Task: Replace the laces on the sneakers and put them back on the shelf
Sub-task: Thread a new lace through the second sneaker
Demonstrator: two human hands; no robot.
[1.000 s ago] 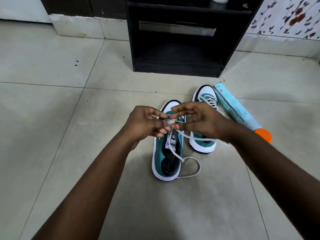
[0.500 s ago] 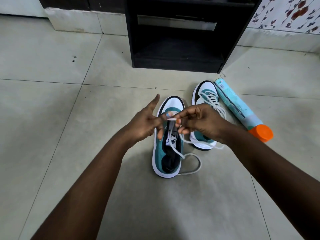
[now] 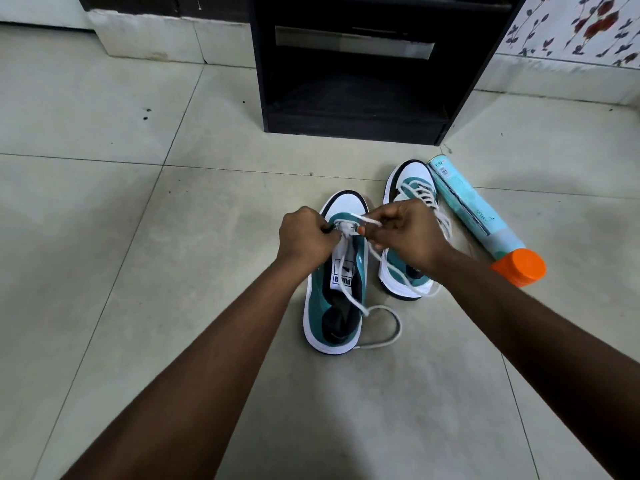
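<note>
Your left hand is curled tight at the front eyelets of the near shoe. It seems to hold the shoe's edge steady, or maybe the lace; your knuckles hide which. Your right hand pinches the white lace between thumb and fingers, right at the same eyelets. You hold it close to the tip so it can poke through the little hole.

The near shoe sits flat on the floor with its toe pointing away from you. That way the tongue and the holes face up at you, easy to reach. Only the first row looks laced. The rest of the lace runs loose down the tongue and curls on the floor by the heel, so there is plenty of slack to pull.

The far shoe stands just to the right, partly behind your right hand. It already has laces crossed over it, so it looks done.

The black shelf waits ahead, open at the bottom, well apart from the shoes.

Now count. Two shoes. Two hands. One loose lace in work. One shelf. One blue tube with an orange cap, lying beside the far shoe.
</note>
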